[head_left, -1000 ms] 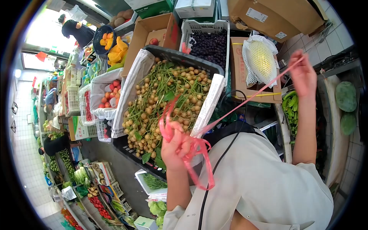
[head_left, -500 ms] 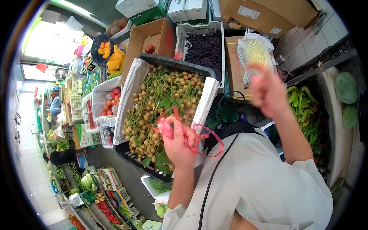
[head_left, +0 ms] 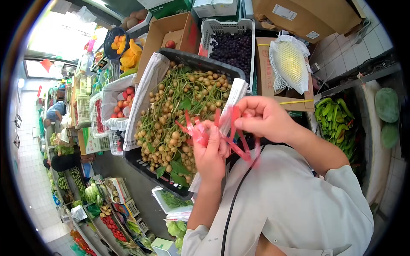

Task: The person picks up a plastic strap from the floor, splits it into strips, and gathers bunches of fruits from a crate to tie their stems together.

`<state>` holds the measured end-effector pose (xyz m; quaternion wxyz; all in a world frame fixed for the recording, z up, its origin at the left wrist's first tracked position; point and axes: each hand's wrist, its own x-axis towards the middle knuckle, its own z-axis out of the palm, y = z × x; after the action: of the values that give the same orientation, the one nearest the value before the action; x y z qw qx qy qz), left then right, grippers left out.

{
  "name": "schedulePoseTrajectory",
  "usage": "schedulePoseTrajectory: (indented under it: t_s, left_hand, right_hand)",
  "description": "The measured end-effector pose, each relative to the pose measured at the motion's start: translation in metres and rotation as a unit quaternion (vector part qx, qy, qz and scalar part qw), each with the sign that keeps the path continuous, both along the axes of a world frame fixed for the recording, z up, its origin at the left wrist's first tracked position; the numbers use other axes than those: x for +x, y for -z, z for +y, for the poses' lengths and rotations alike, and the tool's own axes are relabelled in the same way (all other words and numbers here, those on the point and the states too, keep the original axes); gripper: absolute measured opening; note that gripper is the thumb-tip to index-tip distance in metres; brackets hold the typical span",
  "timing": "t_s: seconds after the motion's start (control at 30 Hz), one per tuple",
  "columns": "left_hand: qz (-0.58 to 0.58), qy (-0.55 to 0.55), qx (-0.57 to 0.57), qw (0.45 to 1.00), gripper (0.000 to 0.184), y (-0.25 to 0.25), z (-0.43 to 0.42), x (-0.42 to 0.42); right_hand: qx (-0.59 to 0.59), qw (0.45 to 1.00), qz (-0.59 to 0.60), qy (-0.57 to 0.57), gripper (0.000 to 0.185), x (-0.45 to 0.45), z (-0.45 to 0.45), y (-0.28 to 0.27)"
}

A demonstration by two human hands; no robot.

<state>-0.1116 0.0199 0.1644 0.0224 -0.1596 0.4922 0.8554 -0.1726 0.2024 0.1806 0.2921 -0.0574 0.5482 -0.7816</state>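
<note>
My left hand [head_left: 210, 151] is closed on a bundle of pink plastic ribbon [head_left: 200, 133] above the lower right part of a black crate [head_left: 141, 164]. Longans [head_left: 171, 123] on green stems with some leaves fill that crate, which has white paper along two sides. Close beside it on the right, my right hand [head_left: 262, 119] pinches another part of the ribbon between thumb and fingers. Loops of the ribbon hang between the two hands, over my light shirt.
Behind the crate stand a white crate of dark grapes [head_left: 232, 51] and a cardboard box [head_left: 156, 32]. A netted yellow fruit [head_left: 290, 64] lies at the right, above green peppers [head_left: 335, 115]. Two people are at the far left among vegetable shelves.
My right hand has come down and left from the raised position, drawing in the stretched ribbon, and is now next to my left hand. The left hand has kept its hold on the ribbon.
</note>
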Motion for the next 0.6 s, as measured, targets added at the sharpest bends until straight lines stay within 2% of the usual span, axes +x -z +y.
schedulePoseTrajectory:
  t_s: [0.03,0.17,0.37,0.43,0.47,0.5,0.6]
  left_hand:
    - [0.006,0.007,0.027,1.000,0.009,0.000,-0.002,0.001]
    - [0.029,-0.008,-0.038,0.999,0.009,-0.001,-0.010,0.000]
    - [0.080,-0.062,-0.108,0.989,0.009,-0.004,-0.015,-0.006]
    - [0.109,-0.003,-0.042,0.993,0.011,-0.005,-0.017,-0.007]
    - [0.087,-0.040,-0.092,0.991,0.014,-0.006,-0.010,-0.008]
    - [0.087,-0.033,-0.091,0.992,0.014,-0.007,-0.008,-0.009]
    - [0.088,0.012,0.034,0.995,0.017,-0.009,-0.002,-0.010]
  right_hand:
    - [0.000,1.000,-0.001,-0.002,0.014,-0.001,0.004,-0.002]
    - [-0.021,0.994,0.015,0.102,0.007,-0.010,0.024,-0.002]
    - [-0.020,0.987,0.040,0.154,0.008,-0.014,0.049,-0.003]
    - [-0.013,0.990,0.035,0.138,0.008,-0.011,0.051,0.000]
    - [0.004,0.990,0.036,0.135,0.009,-0.009,0.049,-0.001]
    - [-0.001,0.991,0.042,0.128,0.009,-0.007,0.047,-0.001]
    - [0.008,0.993,0.059,0.104,0.008,-0.002,0.042,0.002]
